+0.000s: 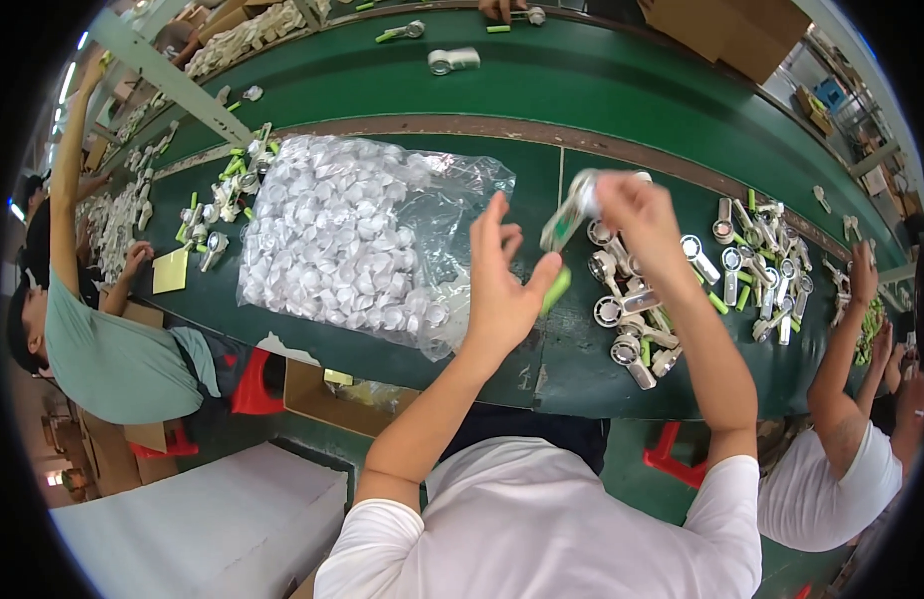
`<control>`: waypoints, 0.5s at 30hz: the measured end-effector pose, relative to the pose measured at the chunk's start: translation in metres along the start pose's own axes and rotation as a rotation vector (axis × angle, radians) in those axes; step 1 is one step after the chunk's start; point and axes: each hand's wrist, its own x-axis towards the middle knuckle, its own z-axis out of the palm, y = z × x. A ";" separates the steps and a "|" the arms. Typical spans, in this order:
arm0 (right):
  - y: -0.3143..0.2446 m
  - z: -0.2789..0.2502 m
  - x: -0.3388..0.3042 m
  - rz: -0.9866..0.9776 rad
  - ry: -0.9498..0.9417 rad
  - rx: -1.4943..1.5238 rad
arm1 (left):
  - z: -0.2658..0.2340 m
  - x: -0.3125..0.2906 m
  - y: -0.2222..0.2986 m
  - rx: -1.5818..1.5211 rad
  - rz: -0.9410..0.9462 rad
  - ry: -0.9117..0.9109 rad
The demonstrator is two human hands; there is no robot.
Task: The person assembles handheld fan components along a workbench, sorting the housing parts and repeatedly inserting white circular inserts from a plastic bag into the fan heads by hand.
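My right hand point(637, 215) is raised over the green table point(542, 369) and grips a small white hand-held fan body point(574, 208), blurred, with a green patch at its lower end. My left hand point(502, 285) is held up just left of it, fingers spread and palm toward the fan body. A bright green stick point(556, 290) shows right at the left thumb tip; I cannot tell whether the thumb touches it. Under my right forearm lies a pile of white fan parts point(630, 324).
A clear plastic bag of small white parts point(352, 240) lies to the left. More fan parts and green sticks point(766, 265) lie right. A green conveyor belt point(602, 85) runs behind. Seated co-workers flank me, left point(113, 359) and right point(841, 469). A white box point(203, 519) stands below.
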 end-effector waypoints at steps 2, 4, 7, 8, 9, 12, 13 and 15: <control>0.008 -0.002 0.045 -0.245 0.203 -0.040 | -0.017 -0.005 -0.005 0.094 0.073 0.034; 0.015 -0.009 0.068 -0.273 0.449 -0.225 | -0.022 -0.015 -0.011 0.389 0.246 -0.158; 0.034 0.014 0.086 -0.363 -0.039 -0.469 | -0.040 -0.034 -0.012 0.627 0.214 -0.130; 0.028 0.036 0.082 -0.371 -0.208 -0.572 | -0.049 -0.039 -0.017 0.777 0.194 -0.080; 0.031 0.055 0.080 -0.399 -0.438 -0.513 | -0.056 -0.044 -0.024 0.864 0.188 -0.037; 0.024 0.116 0.066 -0.541 -0.546 -0.623 | -0.076 -0.054 -0.035 1.139 0.180 -0.278; 0.037 0.136 0.068 -0.661 -0.433 -0.676 | -0.074 -0.055 -0.035 1.136 0.179 -0.310; 0.071 0.165 0.091 -0.844 -0.201 -0.767 | -0.066 -0.056 -0.031 1.136 0.197 -0.359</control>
